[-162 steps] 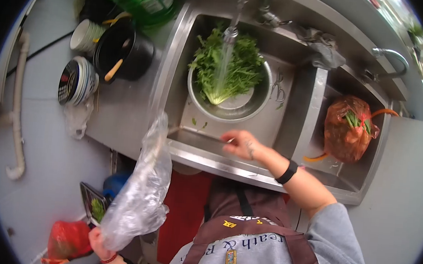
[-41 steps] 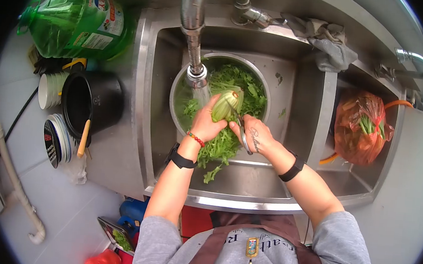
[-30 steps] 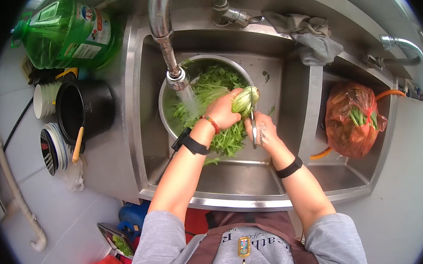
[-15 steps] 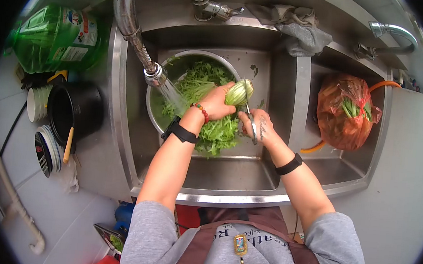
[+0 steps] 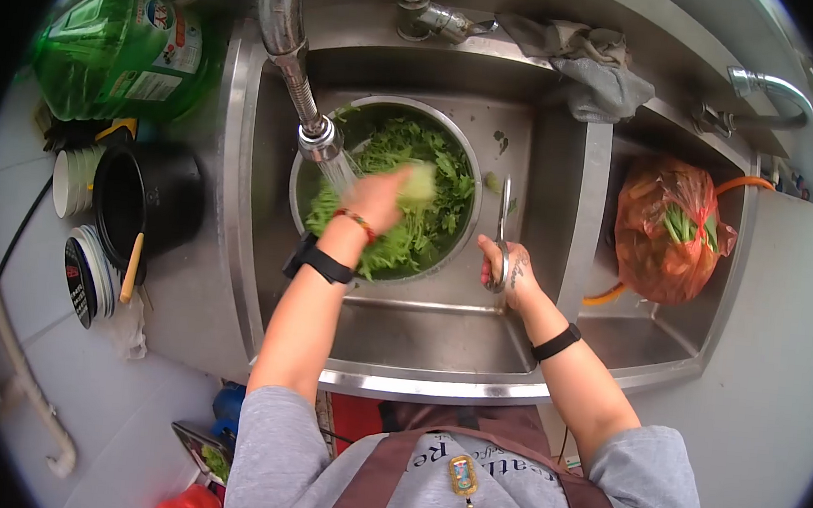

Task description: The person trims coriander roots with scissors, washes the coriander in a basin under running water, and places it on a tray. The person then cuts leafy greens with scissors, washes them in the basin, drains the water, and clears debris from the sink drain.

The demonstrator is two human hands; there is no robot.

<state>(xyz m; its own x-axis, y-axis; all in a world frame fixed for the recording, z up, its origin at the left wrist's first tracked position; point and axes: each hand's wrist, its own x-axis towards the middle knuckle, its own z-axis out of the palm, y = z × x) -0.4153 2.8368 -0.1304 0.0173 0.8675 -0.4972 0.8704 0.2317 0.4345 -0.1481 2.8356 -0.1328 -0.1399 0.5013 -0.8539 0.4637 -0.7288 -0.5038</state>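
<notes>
Well left of the left hand (image 5: 377, 202), a black pot (image 5: 177, 196) is seen; just beyond that hand, water (image 5: 340, 172) is being let out by a tap (image 5: 318, 137). And here, the leafy greens (image 5: 445, 152) are clamped near their pale, blurred base by the left hand, leaves spread in a metal bowl (image 5: 368, 117) beneath it. To its right, scissors (image 5: 505, 204) are gripped in the right hand (image 5: 505, 265), fingers curled. Farther right of that hand, a red bag (image 5: 664, 260) is held by a basin (image 5: 647, 347).
</notes>
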